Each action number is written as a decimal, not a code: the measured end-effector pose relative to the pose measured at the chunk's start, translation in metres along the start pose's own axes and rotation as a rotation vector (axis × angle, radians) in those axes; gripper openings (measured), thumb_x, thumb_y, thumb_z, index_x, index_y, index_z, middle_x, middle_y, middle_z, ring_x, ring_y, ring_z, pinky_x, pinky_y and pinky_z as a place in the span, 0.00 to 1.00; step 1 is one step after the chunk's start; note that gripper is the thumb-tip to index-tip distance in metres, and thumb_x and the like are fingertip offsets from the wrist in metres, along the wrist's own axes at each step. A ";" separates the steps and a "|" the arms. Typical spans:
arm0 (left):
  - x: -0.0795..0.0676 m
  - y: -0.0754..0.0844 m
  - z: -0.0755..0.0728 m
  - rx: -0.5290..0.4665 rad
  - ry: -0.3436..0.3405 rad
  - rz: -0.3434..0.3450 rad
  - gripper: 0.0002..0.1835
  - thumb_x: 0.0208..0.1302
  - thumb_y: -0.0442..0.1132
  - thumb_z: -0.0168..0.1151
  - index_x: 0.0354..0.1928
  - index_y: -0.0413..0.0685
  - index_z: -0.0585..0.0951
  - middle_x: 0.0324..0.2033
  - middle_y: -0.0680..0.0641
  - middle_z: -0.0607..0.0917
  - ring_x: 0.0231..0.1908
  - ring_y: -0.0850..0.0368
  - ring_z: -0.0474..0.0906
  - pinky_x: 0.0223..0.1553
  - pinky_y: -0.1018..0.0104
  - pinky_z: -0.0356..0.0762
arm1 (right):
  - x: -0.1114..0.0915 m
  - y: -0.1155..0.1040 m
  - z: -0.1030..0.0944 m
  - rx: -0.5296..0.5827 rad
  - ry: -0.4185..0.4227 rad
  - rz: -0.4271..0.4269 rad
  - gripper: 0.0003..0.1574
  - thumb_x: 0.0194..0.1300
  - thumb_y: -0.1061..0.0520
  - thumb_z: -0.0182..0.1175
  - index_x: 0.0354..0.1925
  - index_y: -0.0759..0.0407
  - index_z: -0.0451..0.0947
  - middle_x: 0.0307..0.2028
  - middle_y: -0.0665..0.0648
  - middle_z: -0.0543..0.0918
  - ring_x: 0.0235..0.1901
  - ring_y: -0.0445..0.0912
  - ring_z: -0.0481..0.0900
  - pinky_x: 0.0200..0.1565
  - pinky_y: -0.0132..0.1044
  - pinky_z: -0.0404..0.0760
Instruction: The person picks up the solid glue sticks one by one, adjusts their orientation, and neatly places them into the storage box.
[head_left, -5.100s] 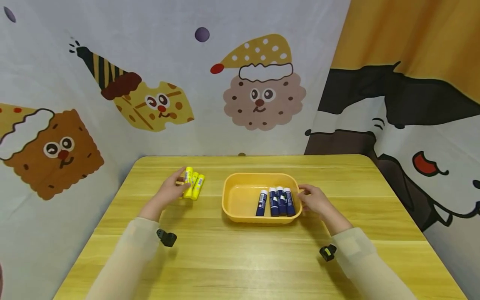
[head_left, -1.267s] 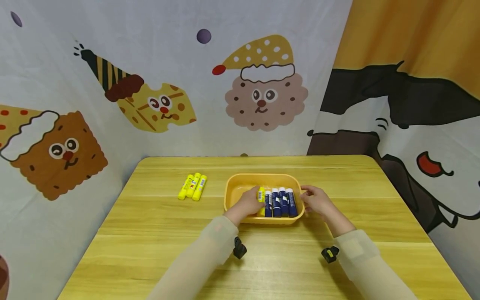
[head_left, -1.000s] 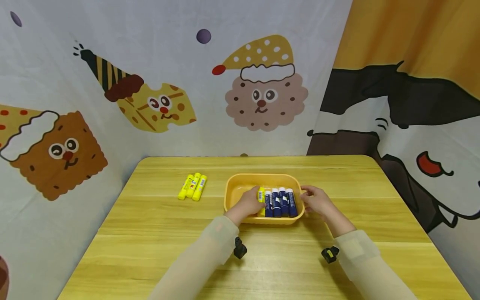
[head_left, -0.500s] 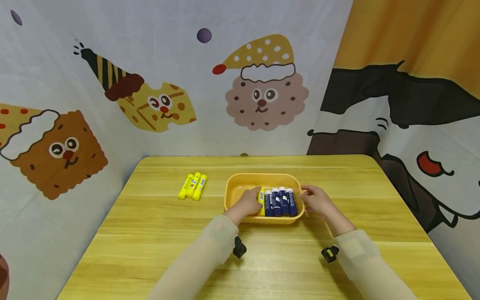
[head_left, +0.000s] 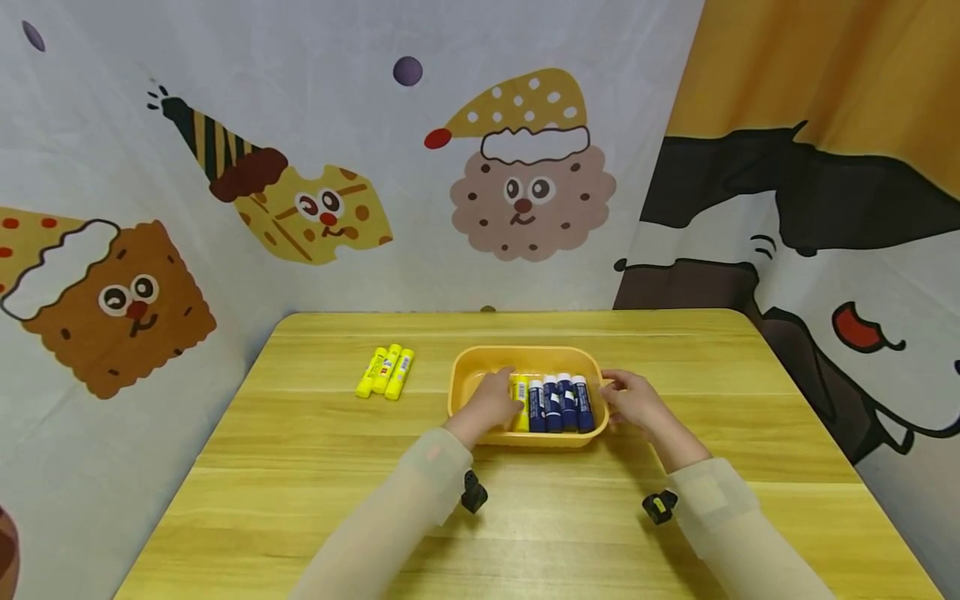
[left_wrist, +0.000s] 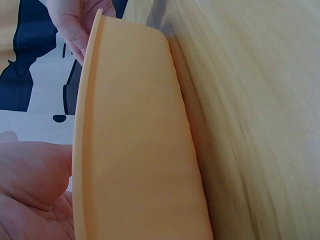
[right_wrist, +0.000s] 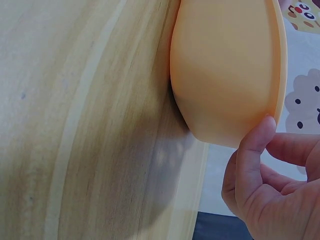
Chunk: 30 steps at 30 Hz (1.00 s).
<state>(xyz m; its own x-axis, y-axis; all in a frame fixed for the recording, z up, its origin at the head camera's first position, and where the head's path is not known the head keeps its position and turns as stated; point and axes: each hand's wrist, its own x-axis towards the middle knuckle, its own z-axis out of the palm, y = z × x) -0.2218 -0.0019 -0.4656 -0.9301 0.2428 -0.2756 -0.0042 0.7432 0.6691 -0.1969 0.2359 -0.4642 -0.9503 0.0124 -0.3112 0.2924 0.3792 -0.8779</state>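
Observation:
A yellow-orange plastic basket (head_left: pixel 468 429) stands on the table, its plain outer wall (left_wrist: pixel 135 130) filling the left wrist view. Inside, several blue glue sticks (head_left: pixel 559 405) with white caps lie side by side, and one yellow glue stick (head_left: pixel 522 403) lies at their left. My left hand (head_left: pixel 489 403) is in the basket just left of that yellow stick, thumb and forefinger spread; its fingertips are hidden behind the wall in the left wrist view. With thumb and fingers, my right hand (head_left: pixel 633 400) pinches the basket's right rim (right_wrist: pixel 281 75).
Three yellow glue sticks (head_left: pixel 386 372) lie close together on the wooden table (head_left: pixel 315 467), left of the basket. A cloth printed with cartoon figures (head_left: pixel 525 292) hangs behind the table and along its sides.
My left hand has carried a yellow glue stick from the left pile into the basket, beside the blue ones. It has just loosened and drawn slightly left. My right hand stays at the rim.

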 end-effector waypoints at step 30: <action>0.001 -0.055 -0.074 0.037 0.379 0.333 0.30 0.64 0.39 0.59 0.68 0.50 0.65 0.58 0.43 0.71 0.59 0.45 0.68 0.58 0.49 0.71 | -0.002 -0.003 -0.001 0.009 -0.023 0.013 0.30 0.71 0.62 0.47 0.68 0.70 0.56 0.43 0.62 0.66 0.28 0.44 0.73 0.31 0.43 0.82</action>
<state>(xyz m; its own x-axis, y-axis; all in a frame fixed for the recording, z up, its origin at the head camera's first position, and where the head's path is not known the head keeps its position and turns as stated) -0.2494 -0.0888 -0.4509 -0.9469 0.2319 0.2228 0.3216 0.6871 0.6516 -0.1955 0.2354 -0.4608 -0.9438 -0.0040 -0.3305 0.3055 0.3711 -0.8769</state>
